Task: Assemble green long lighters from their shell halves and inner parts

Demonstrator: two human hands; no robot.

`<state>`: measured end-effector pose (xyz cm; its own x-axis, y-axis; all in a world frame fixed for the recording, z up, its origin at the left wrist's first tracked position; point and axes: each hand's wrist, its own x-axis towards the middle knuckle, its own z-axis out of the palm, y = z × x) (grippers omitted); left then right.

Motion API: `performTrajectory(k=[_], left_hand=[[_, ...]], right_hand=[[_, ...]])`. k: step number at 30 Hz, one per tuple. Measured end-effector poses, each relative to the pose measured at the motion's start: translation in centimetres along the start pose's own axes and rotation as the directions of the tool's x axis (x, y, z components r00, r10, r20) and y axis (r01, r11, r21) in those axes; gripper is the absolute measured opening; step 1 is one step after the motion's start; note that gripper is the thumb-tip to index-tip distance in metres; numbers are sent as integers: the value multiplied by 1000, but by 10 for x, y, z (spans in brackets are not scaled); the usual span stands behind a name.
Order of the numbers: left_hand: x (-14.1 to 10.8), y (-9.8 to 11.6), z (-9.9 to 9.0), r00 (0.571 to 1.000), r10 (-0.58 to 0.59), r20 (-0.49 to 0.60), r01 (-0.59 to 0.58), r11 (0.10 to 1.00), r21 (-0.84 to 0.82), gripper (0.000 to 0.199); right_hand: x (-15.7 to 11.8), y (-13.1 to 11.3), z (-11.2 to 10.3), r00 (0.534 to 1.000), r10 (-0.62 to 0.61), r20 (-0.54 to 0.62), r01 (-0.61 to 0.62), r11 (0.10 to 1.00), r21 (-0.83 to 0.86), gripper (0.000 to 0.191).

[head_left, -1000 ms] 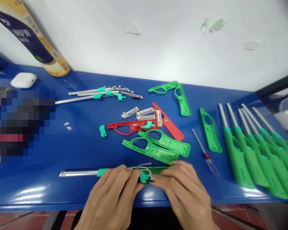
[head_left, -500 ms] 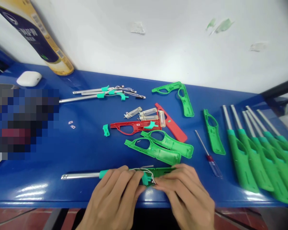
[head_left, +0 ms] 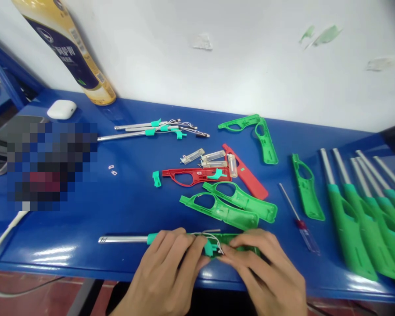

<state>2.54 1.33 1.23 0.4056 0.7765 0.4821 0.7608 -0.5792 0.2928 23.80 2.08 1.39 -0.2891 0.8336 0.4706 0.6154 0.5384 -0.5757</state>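
Note:
At the table's front edge lies an opened utility lighter, its green half-shell (head_left: 230, 237) facing up and its metal tube (head_left: 123, 239) pointing left. My left hand (head_left: 171, 272) is closed over the front of the shell and the teal collar. Its fingertips are beside the teal trigger (head_left: 211, 248). My right hand (head_left: 266, 267) is closed at the handle end, thumb and index pinching by the ends of the white wires (head_left: 213, 235). What lies under those fingertips is partly hidden. The wires loop above the shell between both hands.
Behind my hands lie green half-shells (head_left: 230, 215), red shells (head_left: 253, 184) and clear fuel tanks (head_left: 213, 155). Tube assemblies (head_left: 125, 136) lie back left. A screwdriver (head_left: 303, 226) and several assembled lighters (head_left: 352, 237) lie right. A yellow spray can (head_left: 100, 94) stands by the wall.
The whole scene has shifted right in view as the head turned slightly left. Both hands keep nearly the same hold on the lighter; the right fingers have moved slightly at the wire ends.

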Motion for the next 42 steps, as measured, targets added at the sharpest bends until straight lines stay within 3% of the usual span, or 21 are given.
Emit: performTrajectory(k=[12, 18, 22, 26, 31, 37, 42], left_hand=[[-14, -1, -2, 998, -2, 56, 4, 1000, -31, 31], [-20, -3, -4, 984, -15, 177, 28, 997, -74, 43], [-23, -5, -3, 988, -2, 154, 5, 1000, -18, 50], [-22, -4, -2, 992, -33, 118, 43, 996, -82, 44], [-21, -5, 0, 997, -53, 62, 59, 992, -111, 41], [-14, -4, -3, 988, -150, -33, 143, 976, -164, 31], [-8, -12, -9, 992, -122, 19, 123, 982, -141, 29]], right_hand=[[-5, -2, 3, 997, -68, -32, 64, 991, -114, 16], [-9, -4, 0, 997, -67, 27, 71, 970, -232, 16], [-10, -3, -2, 997, -82, 10, 82, 977, -199, 18], [-4, -5, -5, 994, -88, -71, 78, 987, -140, 29], [12, -8, -1, 995, -87, 47, 91, 991, -99, 33], [15, -4, 1, 993, -117, 35, 119, 991, -66, 39], [17, -5, -1, 991, -133, 23, 135, 988, -70, 31]])
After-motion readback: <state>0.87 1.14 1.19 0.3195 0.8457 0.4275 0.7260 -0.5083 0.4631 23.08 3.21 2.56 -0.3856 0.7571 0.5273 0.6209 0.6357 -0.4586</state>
